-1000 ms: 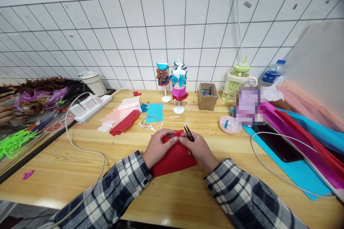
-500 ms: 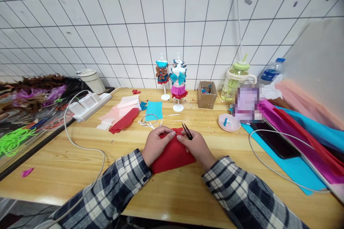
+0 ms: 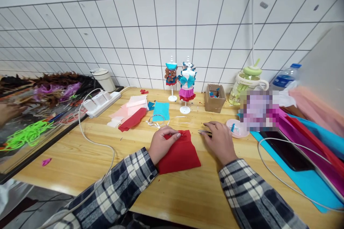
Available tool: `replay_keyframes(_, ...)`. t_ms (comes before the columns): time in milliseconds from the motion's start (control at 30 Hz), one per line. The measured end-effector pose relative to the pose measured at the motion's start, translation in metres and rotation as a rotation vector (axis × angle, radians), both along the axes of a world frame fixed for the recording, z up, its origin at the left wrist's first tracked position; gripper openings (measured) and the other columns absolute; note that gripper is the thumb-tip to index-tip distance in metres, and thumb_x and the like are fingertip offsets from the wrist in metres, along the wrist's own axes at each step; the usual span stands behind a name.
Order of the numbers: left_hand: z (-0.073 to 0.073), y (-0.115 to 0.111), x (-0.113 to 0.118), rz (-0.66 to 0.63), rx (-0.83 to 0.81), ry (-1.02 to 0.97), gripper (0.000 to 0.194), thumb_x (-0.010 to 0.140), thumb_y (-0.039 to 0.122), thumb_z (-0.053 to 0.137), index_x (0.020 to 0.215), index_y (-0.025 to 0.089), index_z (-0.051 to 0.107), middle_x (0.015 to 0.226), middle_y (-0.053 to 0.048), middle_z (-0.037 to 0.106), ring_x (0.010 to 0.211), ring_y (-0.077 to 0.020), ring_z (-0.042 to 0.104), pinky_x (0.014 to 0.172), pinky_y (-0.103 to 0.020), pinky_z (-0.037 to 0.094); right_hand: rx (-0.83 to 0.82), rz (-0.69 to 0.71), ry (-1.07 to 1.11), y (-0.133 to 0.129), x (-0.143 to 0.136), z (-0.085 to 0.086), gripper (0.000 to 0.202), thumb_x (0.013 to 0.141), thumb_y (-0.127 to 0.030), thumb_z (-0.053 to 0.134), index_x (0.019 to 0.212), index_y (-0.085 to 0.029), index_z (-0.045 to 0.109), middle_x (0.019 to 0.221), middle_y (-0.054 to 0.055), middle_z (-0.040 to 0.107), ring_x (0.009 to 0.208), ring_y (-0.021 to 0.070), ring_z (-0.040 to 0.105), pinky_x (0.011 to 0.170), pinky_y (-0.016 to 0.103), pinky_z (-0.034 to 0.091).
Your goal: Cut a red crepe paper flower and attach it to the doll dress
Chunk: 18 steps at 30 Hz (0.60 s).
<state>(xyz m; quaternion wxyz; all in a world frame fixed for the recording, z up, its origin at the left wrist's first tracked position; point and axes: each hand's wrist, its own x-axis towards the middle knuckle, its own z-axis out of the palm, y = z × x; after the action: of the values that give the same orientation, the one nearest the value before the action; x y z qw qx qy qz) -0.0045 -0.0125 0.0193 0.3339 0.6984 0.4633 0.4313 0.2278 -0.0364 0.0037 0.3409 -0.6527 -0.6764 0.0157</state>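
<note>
My left hand pinches the gathered upper edge of a red cloth piece between thumb and fingers. The rest of the piece lies flat on the wooden table. To its right, my right hand is low over the tabletop, with dark tweezers between its thumb and fingers, tips pointing left. A shallow pink dish stands just beyond that hand. Behind the red piece lie a blue cloth square and a coil of pale wire or cord.
Two small dressed mannequins and a cardboard box stand near the wall. Cloth scraps and a power strip are left; a phone, cloth sheets and a green-lidded bottle right. Another person's hand shows far left.
My right hand has left the red cloth and moved right with the tweezers, down toward the table. My left hand keeps its pinch. The view has shifted slightly left.
</note>
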Motion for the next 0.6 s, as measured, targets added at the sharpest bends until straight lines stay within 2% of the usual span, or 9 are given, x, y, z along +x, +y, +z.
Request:
replay_keyframes(67,0.0,-0.003,0.0,0.006,0.031,-0.007,0.015,0.077,0.033,0.067,0.073,0.018,0.071,0.074,-0.005,0.066,0.076,-0.0173,0.061,0.075,-0.031,0.048,-0.05,0.192,0.285,-0.008,-0.02,0.005,0.031,0.084,-0.036,0.055,0.107,-0.018,0.065,0.102,0.011,0.066,0.094,0.0228,0.058,0.084,0.037,0.044)
replay_keyframes(133,-0.001,-0.006,0.002,-0.009,0.046,-0.008,0.016,0.077,0.033,0.066,0.072,0.018,0.071,0.073,-0.005,0.065,0.075,-0.0174,0.06,0.074,-0.031,0.047,-0.152,0.278,0.547,-0.016,-0.041,0.008,0.039,0.082,-0.038,0.058,0.116,-0.018,0.06,0.1,0.009,0.067,0.085,0.0196,0.061,0.073,0.031,0.048)
replay_keyframes(167,-0.001,-0.007,0.003,-0.023,0.053,-0.004,0.017,0.078,0.033,0.066,0.072,0.018,0.071,0.073,-0.005,0.065,0.075,-0.0174,0.06,0.074,-0.031,0.047,-0.201,0.31,0.59,-0.019,-0.049,0.008,0.036,0.081,-0.036,0.06,0.111,-0.018,0.062,0.098,0.008,0.068,0.082,0.0189,0.061,0.07,0.03,0.049)
replay_keyframes(233,0.0,-0.009,0.003,-0.062,0.065,0.027,0.018,0.079,0.035,0.065,0.074,0.019,0.071,0.074,-0.005,0.065,0.076,-0.0174,0.059,0.075,-0.031,0.047,-0.254,0.275,0.607,-0.023,-0.058,0.007,0.023,0.081,-0.035,0.059,0.094,-0.018,0.068,0.084,0.006,0.069,0.069,0.0168,0.059,0.063,0.029,0.048)
replay_keyframes(300,0.002,-0.006,-0.002,-0.093,0.071,0.105,0.019,0.081,0.036,0.063,0.087,0.02,0.072,0.078,-0.005,0.066,0.081,-0.018,0.06,0.08,-0.032,0.046,-0.243,0.206,0.545,-0.024,-0.053,0.005,0.019,0.082,-0.034,0.057,0.086,-0.019,0.069,0.078,0.005,0.069,0.064,0.0163,0.057,0.06,0.029,0.046)
replay_keyframes(367,0.005,0.005,-0.017,-0.086,0.079,0.233,0.036,0.082,0.038,0.061,0.114,0.022,0.064,0.089,-0.006,0.067,0.088,-0.0194,0.059,0.086,-0.035,0.045,-0.164,0.163,0.385,-0.025,-0.038,0.004,0.019,0.085,-0.032,0.055,0.087,-0.021,0.07,0.083,0.005,0.07,0.071,0.018,0.06,0.068,0.031,0.047)
replay_keyframes(400,0.006,0.012,-0.028,-0.034,0.118,0.308,0.038,0.083,0.038,0.059,0.117,0.022,0.062,0.091,-0.006,0.067,0.089,-0.0204,0.058,0.087,-0.036,0.044,-0.115,0.161,0.266,-0.026,-0.027,0.004,0.019,0.087,-0.031,0.053,0.088,-0.022,0.07,0.086,0.005,0.071,0.079,0.0192,0.061,0.074,0.032,0.046)
replay_keyframes(500,0.002,0.043,-0.068,0.069,0.218,0.641,0.03,0.083,0.038,0.054,0.105,0.023,0.069,0.1,-0.009,0.065,0.098,-0.0262,0.055,0.09,-0.041,0.039,-0.056,0.195,-0.071,-0.033,0.003,0.002,0.022,0.09,-0.025,0.049,0.094,-0.023,0.07,0.091,0.006,0.071,0.088,0.02,0.059,0.082,0.033,0.042)
replay_keyframes(600,-0.007,0.069,-0.095,0.094,0.181,0.847,0.029,0.082,0.04,0.053,0.099,0.025,0.07,0.102,-0.009,0.065,0.099,-0.0289,0.054,0.086,-0.042,0.039,-0.106,0.235,-0.255,-0.039,0.021,-0.001,0.022,0.09,-0.021,0.048,0.094,-0.023,0.069,0.091,0.006,0.07,0.087,0.0204,0.058,0.08,0.032,0.042)
